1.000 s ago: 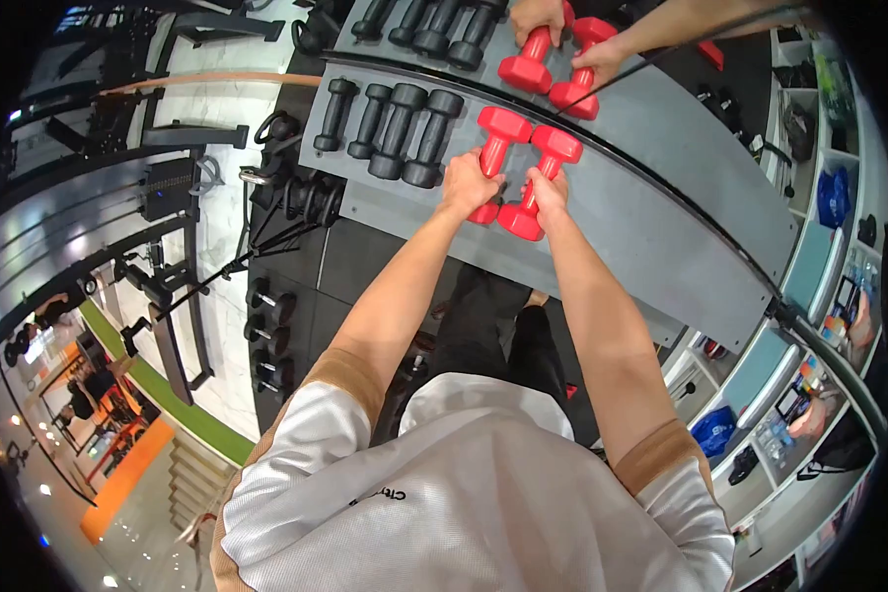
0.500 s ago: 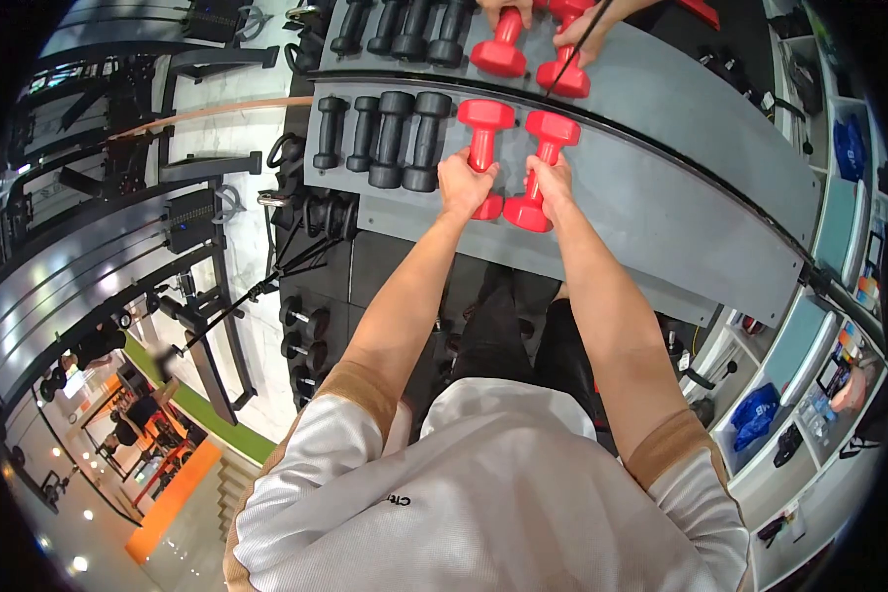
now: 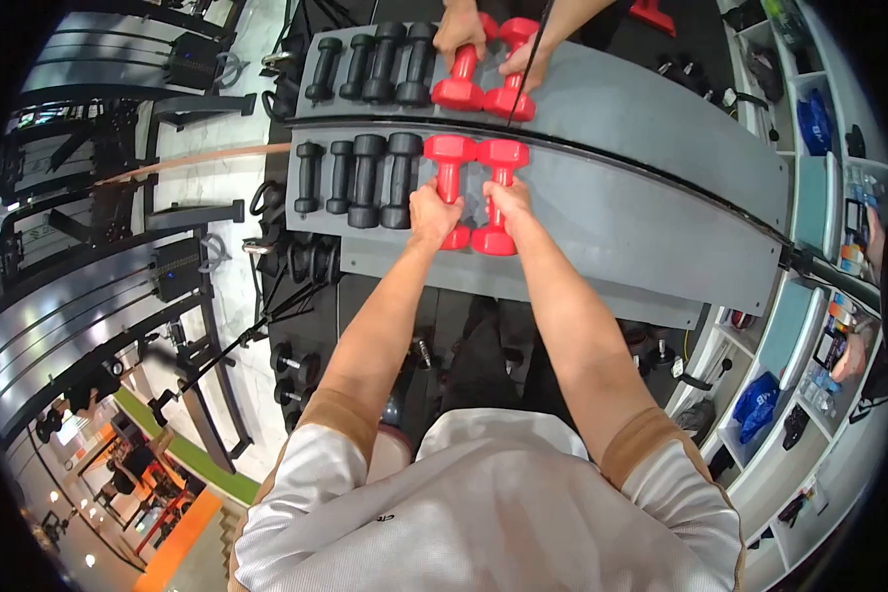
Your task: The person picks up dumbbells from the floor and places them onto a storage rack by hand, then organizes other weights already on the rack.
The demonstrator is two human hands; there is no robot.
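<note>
My left hand [image 3: 434,214] is wrapped around the handle of a red dumbbell [image 3: 449,150] on the grey shelf. A second red dumbbell [image 3: 501,152] lies close to its right, and my right hand [image 3: 508,201] is closed on its handle. Both dumbbells point away from me, side by side, with their far heads touching or nearly so. Just left of them, several black dumbbells [image 3: 367,182] stand in a row on the shelf. My fingers partly hide both red handles.
The grey shelf [image 3: 661,242] extends to the right. Along its back edge, a mirror [image 3: 641,109] reflects the dumbbells and hands. Weight machines [image 3: 183,259] stand to the left. White shelving [image 3: 750,449] with a blue bag [image 3: 757,407] is at the right.
The right dumbbell has swung straighter and come closer to the left one, narrowing the gap between their far heads. Both hands keep their hold. The whole view has shifted somewhat.
</note>
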